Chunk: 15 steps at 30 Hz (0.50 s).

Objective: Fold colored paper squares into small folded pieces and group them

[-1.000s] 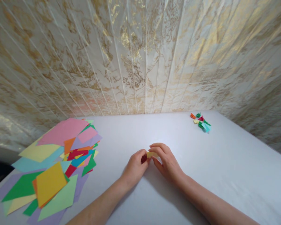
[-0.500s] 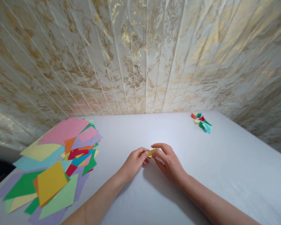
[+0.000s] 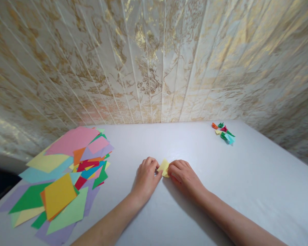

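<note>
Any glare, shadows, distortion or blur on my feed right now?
Head view: pale sheen on the table beyond the yellow paper, and a soft shadow left of the right forearm; head view: backdrop glints gold and stretches toward the corners; head view: folded pieces look too soft for fine detail.

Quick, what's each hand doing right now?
Left hand: closed, holding the small yellow paper by its left side.
Right hand: closed, holding the same paper by its right side.

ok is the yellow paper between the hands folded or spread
Folded, at least partly: the yellow paper shows angled facets. The right hand covers one end, so full shape is unclear.
</note>
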Tool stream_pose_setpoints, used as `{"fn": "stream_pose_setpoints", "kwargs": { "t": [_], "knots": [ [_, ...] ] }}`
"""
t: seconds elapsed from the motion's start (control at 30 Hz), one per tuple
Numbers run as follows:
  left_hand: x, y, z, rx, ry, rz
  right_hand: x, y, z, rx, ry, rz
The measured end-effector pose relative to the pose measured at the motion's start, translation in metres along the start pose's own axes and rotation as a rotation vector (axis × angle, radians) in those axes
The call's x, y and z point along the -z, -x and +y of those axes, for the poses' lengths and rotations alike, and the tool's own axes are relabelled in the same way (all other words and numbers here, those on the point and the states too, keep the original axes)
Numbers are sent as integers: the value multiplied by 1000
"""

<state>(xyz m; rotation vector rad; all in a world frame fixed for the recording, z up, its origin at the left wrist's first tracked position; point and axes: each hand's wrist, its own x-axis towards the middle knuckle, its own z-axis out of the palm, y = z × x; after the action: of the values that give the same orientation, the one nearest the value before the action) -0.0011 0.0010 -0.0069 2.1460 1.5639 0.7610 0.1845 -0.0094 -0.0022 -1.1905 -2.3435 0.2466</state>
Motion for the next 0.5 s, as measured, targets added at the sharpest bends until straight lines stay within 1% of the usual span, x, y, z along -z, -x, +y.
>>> {"fn": "stream_pose_setpoints", "kwargs": {
  "t": [0.13, 0.23, 0.33, 0.5],
  "knots": [
    [-5, 2, -1, 8, -84, -5, -2, 0, 4, -107, -132, -24],
    [-6, 3, -1, 8, -103, -17, -4, -1, 7, -147, -213, -24],
    [-5, 2, -1, 8, -105, -33, -6, -4, 9, -180, -224, -15],
    [-3, 1, 0, 22, -87, -59, -12, -9, 8, -242, -172, 6]
  ]
}}
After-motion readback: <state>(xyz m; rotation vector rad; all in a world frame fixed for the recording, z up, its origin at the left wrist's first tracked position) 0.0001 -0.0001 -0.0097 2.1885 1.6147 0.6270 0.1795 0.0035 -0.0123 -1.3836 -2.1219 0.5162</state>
